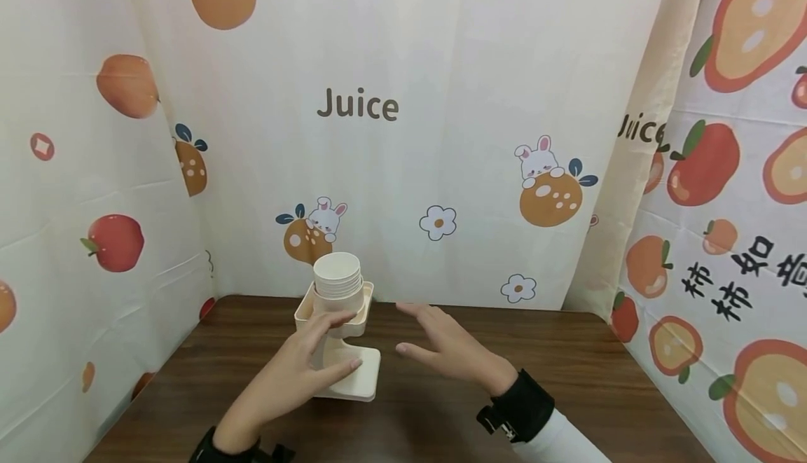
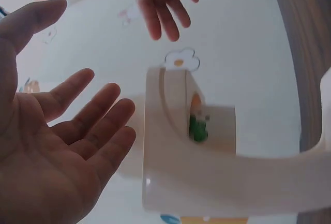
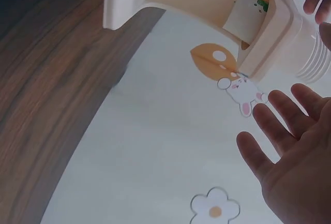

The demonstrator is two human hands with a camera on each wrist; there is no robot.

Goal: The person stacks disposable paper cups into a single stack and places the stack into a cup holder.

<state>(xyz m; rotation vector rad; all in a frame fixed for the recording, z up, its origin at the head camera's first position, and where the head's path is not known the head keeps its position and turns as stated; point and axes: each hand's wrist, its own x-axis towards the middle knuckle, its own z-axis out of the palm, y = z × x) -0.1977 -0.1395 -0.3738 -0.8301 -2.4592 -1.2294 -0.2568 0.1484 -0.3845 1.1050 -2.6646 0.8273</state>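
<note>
A cream-coloured stand (image 1: 363,377) with a flat foot and a tray-like top stands on the table, left of the middle. Stacked white cups (image 1: 338,282) sit in its top, and the right wrist view shows the ribbed edges of these cups (image 3: 313,58). My left hand (image 1: 301,377) hovers in front of the stand and covers part of it, fingers spread and holding nothing. To the stand's right, my right hand (image 1: 452,352) is held in the air with its fingers extended, apart from everything. A green mark (image 2: 197,129) shows inside the stand's recess in the left wrist view.
The dark wooden table (image 1: 504,393) reaches back to a white printed curtain (image 1: 466,134). More printed cloth hangs at the left (image 1: 57,351) and right (image 1: 668,267) sides. Black bands (image 1: 522,407) circle both wrists.
</note>
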